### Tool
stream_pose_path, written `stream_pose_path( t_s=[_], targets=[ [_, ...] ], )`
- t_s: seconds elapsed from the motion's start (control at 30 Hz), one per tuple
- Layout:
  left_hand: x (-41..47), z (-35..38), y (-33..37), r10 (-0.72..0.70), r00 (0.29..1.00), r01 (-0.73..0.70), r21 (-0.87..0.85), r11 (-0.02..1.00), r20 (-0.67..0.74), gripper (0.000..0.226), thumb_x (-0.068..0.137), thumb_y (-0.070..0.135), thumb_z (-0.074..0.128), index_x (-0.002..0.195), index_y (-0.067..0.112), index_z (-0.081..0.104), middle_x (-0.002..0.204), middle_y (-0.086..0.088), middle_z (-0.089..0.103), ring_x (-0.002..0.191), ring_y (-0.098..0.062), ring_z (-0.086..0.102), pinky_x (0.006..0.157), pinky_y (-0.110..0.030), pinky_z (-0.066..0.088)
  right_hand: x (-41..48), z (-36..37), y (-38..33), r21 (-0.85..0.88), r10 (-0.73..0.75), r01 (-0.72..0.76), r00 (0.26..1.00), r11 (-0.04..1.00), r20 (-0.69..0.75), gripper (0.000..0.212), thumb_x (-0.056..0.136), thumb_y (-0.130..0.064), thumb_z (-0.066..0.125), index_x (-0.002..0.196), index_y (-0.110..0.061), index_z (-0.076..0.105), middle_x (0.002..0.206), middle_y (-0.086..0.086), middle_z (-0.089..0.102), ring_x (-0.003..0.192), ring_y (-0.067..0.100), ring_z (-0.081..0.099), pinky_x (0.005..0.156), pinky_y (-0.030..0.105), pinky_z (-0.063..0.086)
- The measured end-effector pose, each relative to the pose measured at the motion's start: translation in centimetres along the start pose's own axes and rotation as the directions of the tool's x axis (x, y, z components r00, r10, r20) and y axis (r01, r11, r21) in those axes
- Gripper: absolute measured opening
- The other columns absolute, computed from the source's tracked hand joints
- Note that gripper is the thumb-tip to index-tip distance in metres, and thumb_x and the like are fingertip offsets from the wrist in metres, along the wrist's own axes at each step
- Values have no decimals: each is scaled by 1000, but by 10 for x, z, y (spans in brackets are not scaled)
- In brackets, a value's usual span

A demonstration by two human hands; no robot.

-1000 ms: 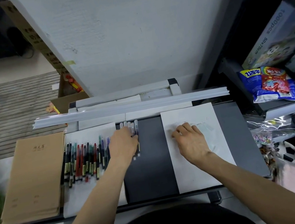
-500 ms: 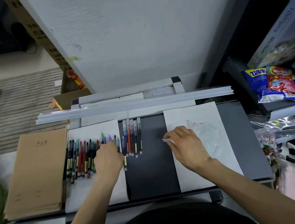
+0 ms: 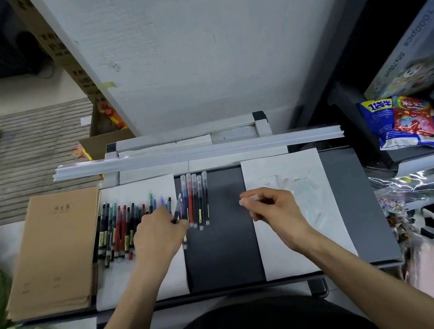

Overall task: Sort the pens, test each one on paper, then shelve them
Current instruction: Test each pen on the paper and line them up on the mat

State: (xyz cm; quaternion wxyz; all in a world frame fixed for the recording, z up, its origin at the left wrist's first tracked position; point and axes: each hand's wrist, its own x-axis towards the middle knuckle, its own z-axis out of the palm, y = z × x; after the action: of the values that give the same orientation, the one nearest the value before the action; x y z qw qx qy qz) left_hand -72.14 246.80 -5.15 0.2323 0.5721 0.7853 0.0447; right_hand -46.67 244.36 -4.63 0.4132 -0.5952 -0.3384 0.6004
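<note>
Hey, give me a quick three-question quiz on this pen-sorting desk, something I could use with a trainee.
1. True or false: the left hand pinches a pen.
2. The separate pen row lies on: A the dark mat; B the brown notebooks; C the right-hand paper.
3. Fill in: the right hand pinches a small piece whose colour is ___.

Key: 1 true; 2 A; 3 white.
</note>
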Motion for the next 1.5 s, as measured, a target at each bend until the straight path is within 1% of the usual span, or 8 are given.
stream_pose_path(
  t_s=[0.17, 0.33, 0.5, 1.0, 1.1, 1.33, 1.4, 1.5],
  targets=[
    [-27, -4, 18, 195, 979, -170, -309, 936, 53, 13, 85, 26, 73, 87, 26, 60, 72, 4, 68, 70, -14, 64, 71, -32, 52, -3, -1, -12, 339, 128, -146, 989, 929, 75, 15, 94, -5, 72, 78, -5, 73, 96, 9, 72, 73, 20, 55, 82, 35, 50],
    [-49, 10, 31, 298, 951, -207, -539, 816, 87, 14, 97, 14, 60, 88, 25, 64, 60, 4, 56, 52, -8, 44, 54, -29, 39, -3, 4, -17, 375, 130, -129, 991, 918, 22, 20, 100, -19, 66, 89, -3, 69, 100, 9, 73, 89, 27, 74, 90, 35, 56],
    [-61, 18, 35, 345, 935, -236, -588, 774, 79, 25, 105, 10, 49, 89, 21, 64, 51, 7, 44, 46, -9, 32, 47, -30, 28, -10, 4, -21, 424, 144, -165, 986, 891, 82, 22, 104, -17, 59, 94, 1, 67, 116, 19, 75, 105, 34, 75, 95, 37, 60],
    [-64, 17, 40, 416, 906, -284, -620, 732, 76, 26, 109, 18, 52, 89, 22, 69, 58, 9, 47, 52, -7, 37, 52, -22, 30, -21, 16, -20, 258, 44, -72, 993, 964, 112, 22, 103, -13, 61, 107, 6, 70, 107, 21, 77, 107, 31, 74, 87, 30, 59],
    [-63, 22, 44, 404, 903, -174, -735, 656, 146, 29, 110, 20, 48, 91, 13, 69, 60, 13, 48, 49, -4, 37, 50, -21, 30, -19, 16, -23, 330, 45, -95, 987, 939, 154, 19, 103, -12, 59, 103, 4, 68, 109, 23, 75, 105, 29, 74, 83, 27, 58],
    [-71, 14, 53, 423, 813, 323, -915, 242, 399, 33, 102, 25, 56, 98, -6, 64, 66, -6, 43, 49, -11, 29, 46, -24, 23, -11, 9, -41, 287, 44, -133, 954, 949, 298, 17, 104, -10, 57, 96, -3, 70, 103, 19, 75, 95, 26, 75, 79, 28, 58],
    [-69, 14, 52, 429, 823, 256, -917, 306, 372, 32, 105, 24, 54, 101, -5, 66, 71, -9, 50, 51, -16, 39, 48, -28, 29, -8, 8, -44, 270, 49, -134, 953, 954, 300, 15, 102, -12, 59, 99, -2, 71, 105, 21, 75, 95, 27, 75, 79, 28, 58],
    [-62, 16, 49, 435, 860, -58, -796, 602, 266, 25, 109, 21, 52, 103, 10, 74, 81, -5, 69, 68, -23, 62, 60, -33, 52, -4, 10, -40, 224, 63, -122, 965, 967, 255, 18, 101, -15, 62, 105, -1, 73, 105, 20, 76, 96, 30, 75, 81, 30, 60]
  ],
)
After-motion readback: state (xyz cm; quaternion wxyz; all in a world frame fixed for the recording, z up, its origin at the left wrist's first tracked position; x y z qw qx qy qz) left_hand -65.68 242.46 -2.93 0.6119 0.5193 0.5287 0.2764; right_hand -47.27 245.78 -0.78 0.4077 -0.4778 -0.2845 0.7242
